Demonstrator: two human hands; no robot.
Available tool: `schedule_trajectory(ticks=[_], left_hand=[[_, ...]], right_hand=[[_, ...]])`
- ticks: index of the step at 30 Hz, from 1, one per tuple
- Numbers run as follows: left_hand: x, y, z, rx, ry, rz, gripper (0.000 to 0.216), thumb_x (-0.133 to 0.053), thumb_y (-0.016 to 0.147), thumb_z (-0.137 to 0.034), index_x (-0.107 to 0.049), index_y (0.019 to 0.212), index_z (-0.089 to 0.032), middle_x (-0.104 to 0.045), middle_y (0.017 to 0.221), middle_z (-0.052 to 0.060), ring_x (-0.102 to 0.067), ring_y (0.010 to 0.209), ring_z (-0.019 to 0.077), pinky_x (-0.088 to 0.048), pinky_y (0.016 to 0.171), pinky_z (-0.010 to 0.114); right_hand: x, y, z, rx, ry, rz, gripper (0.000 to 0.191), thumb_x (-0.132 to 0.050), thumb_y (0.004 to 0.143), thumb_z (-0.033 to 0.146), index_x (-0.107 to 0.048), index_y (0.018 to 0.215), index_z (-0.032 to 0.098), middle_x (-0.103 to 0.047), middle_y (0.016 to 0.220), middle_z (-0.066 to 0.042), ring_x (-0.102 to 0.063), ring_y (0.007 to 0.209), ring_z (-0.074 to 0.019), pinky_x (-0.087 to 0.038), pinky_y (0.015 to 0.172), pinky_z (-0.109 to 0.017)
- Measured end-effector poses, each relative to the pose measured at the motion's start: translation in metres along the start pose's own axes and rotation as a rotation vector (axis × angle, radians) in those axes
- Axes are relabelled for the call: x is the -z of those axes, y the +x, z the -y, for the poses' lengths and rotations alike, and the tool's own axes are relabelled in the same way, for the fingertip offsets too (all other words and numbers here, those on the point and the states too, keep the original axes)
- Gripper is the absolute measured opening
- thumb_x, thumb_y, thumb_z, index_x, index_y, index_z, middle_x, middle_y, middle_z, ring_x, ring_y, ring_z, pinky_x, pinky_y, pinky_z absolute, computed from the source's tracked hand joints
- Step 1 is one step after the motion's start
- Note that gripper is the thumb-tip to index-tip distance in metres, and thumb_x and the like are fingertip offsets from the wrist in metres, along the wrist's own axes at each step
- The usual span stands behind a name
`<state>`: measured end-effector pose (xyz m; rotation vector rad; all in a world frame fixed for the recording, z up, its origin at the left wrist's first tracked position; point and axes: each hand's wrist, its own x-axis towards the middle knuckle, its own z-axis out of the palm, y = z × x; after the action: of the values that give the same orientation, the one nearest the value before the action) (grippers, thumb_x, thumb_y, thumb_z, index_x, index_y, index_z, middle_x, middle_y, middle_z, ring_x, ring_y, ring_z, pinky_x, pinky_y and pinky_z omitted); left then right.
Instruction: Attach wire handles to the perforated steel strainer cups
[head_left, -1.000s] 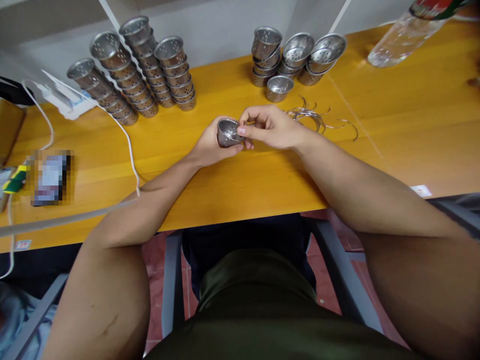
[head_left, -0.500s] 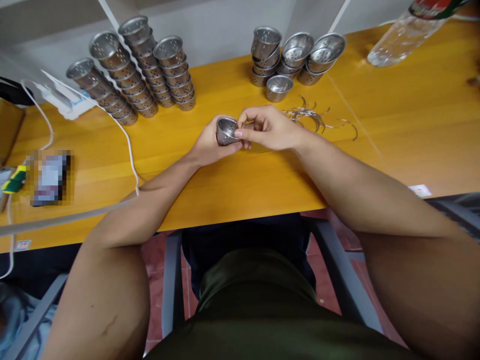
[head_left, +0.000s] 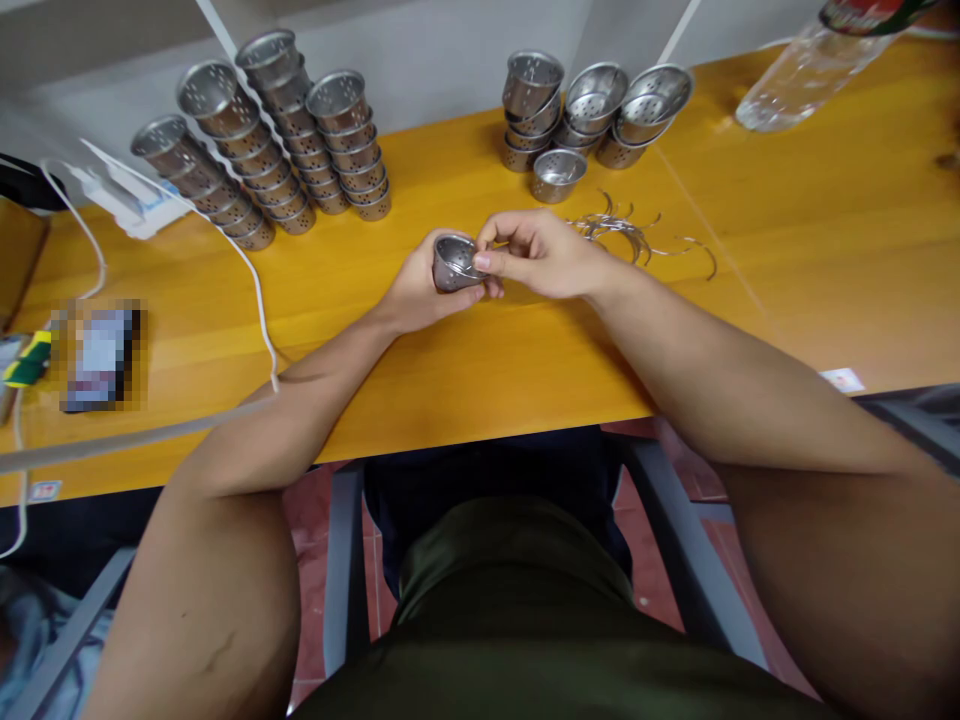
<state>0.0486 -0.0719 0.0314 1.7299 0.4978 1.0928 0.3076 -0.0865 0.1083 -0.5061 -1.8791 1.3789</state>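
My left hand (head_left: 420,293) is wrapped round a small perforated metal cup (head_left: 454,262), a strainer basket, its mouth tilted toward me. At the basket's right rim, the thumb and forefinger of my right hand (head_left: 531,255) are pinched together. A thin wire handle (head_left: 466,268) seems to run across the mouth to this pinch; its end is hidden by the fingers. Just beyond my right hand lies a loose pile of curved wire handles (head_left: 622,235). A single strainer basket (head_left: 559,177) stands behind that pile.
Tall leaning stacks of strainer baskets (head_left: 259,165) stand at the back left, shorter stacks (head_left: 596,105) at the back right. A water bottle (head_left: 806,80) is far right. A white cable (head_left: 251,275), a blurred-out phone-like object (head_left: 101,358) and a green-yellow item (head_left: 31,360) lie left.
Almost nothing differs. My right fingertips have shifted very slightly to the right at the basket's rim; my left hand keeps its hold.
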Motion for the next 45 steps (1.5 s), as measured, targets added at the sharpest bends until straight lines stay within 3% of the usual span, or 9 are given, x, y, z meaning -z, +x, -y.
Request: schedule_trajectory(ticks=[7, 14, 17, 21, 26, 33, 38, 42, 45], left_hand=[[-0.005, 0.001, -0.008, 0.025, 0.031, -0.024, 0.097, -0.118, 0.084, -0.085, -0.064, 0.142, -0.029, -0.088, 0.125, 0.007, -0.093, 0.115, 0.0311, -0.074, 0.115, 0.055], [0.014, 0.003, 0.004, 0.036, 0.263, -0.143, 0.099, -0.112, 0.089, -0.091, -0.071, 0.152, -0.026, -0.086, 0.146, 0.013, -0.087, 0.143, 0.0388, -0.071, 0.136, 0.066], [0.02, 0.002, 0.008, 0.026, 0.325, -0.181, 0.095, -0.11, 0.092, -0.089, -0.072, 0.152, -0.026, -0.086, 0.145, 0.014, -0.087, 0.142, 0.0389, -0.071, 0.137, 0.068], [0.023, 0.001, 0.017, 0.003, 0.373, -0.204, 0.094, -0.11, 0.093, -0.087, -0.069, 0.156, -0.029, -0.082, 0.147, 0.014, -0.084, 0.148, 0.0398, -0.07, 0.138, 0.068], [0.026, 0.003, 0.027, -0.057, 0.381, -0.19, 0.096, -0.107, 0.096, -0.092, -0.065, 0.158, -0.031, -0.078, 0.146, 0.011, -0.084, 0.146, 0.0369, -0.071, 0.135, 0.064], [0.028, 0.004, 0.029, -0.121, 0.41, -0.161, 0.099, -0.104, 0.097, -0.097, -0.065, 0.159, -0.031, -0.081, 0.147, 0.009, -0.087, 0.139, 0.0338, -0.075, 0.129, 0.061], [0.029, 0.007, 0.028, -0.185, 0.374, -0.134, 0.099, -0.105, 0.095, -0.096, -0.062, 0.164, -0.041, -0.082, 0.154, 0.008, -0.087, 0.138, 0.0326, -0.078, 0.125, 0.059], [0.025, 0.006, 0.025, -0.047, 0.319, -0.134, 0.118, -0.111, 0.087, -0.092, -0.055, 0.175, -0.037, -0.068, 0.18, 0.015, -0.079, 0.165, 0.0394, -0.072, 0.137, 0.062], [0.022, 0.004, 0.019, 0.083, 0.315, -0.186, 0.114, -0.115, 0.089, -0.072, -0.054, 0.179, -0.041, -0.058, 0.196, 0.017, -0.074, 0.171, 0.0399, -0.07, 0.138, 0.062]], right_hand=[[0.001, -0.001, -0.001, 0.006, -0.038, -0.029, 0.074, -0.115, 0.093, 0.091, -0.082, 0.108, 0.026, -0.077, 0.08, 0.0, -0.073, 0.066, -0.0193, -0.065, 0.064, -0.032], [0.008, -0.002, -0.011, 0.162, -0.296, -0.327, 0.072, -0.092, 0.109, 0.1, -0.089, 0.134, 0.033, -0.087, 0.13, -0.012, -0.084, 0.094, -0.0291, -0.078, 0.079, -0.045], [0.01, -0.004, -0.01, 0.206, -0.481, -0.295, 0.063, -0.084, 0.118, 0.092, -0.091, 0.139, 0.034, -0.085, 0.144, -0.015, -0.086, 0.111, -0.0355, -0.08, 0.092, -0.052], [0.01, -0.008, -0.011, 0.221, -0.606, -0.239, 0.058, -0.084, 0.121, 0.072, -0.084, 0.164, 0.033, -0.084, 0.158, -0.015, -0.087, 0.103, -0.0316, -0.079, 0.092, -0.051], [0.009, -0.012, -0.016, 0.194, -0.599, -0.131, 0.064, -0.084, 0.121, 0.055, -0.072, 0.18, 0.031, -0.089, 0.147, -0.011, -0.084, 0.096, -0.027, -0.075, 0.087, -0.043], [0.002, -0.015, -0.01, 0.21, -0.604, 0.026, 0.041, -0.081, 0.124, 0.046, -0.082, 0.16, 0.026, -0.08, 0.099, -0.001, -0.064, 0.074, -0.0189, -0.061, 0.077, -0.035], [-0.003, -0.009, -0.005, 0.313, -0.604, 0.0, 0.035, -0.082, 0.125, 0.06, -0.087, 0.132, 0.025, -0.089, 0.139, -0.012, -0.077, 0.1, -0.0262, -0.069, 0.093, -0.043], [0.012, -0.007, -0.003, 0.256, -0.613, -0.147, 0.041, -0.089, 0.119, 0.076, -0.092, 0.122, 0.035, -0.088, 0.135, -0.012, -0.081, 0.119, -0.0378, -0.071, 0.112, -0.057], [0.047, -0.012, -0.003, 0.228, -0.648, -0.329, 0.039, -0.097, 0.111, 0.081, -0.095, 0.119, 0.043, -0.087, 0.13, -0.011, -0.077, 0.112, -0.0395, -0.07, 0.109, -0.062]])
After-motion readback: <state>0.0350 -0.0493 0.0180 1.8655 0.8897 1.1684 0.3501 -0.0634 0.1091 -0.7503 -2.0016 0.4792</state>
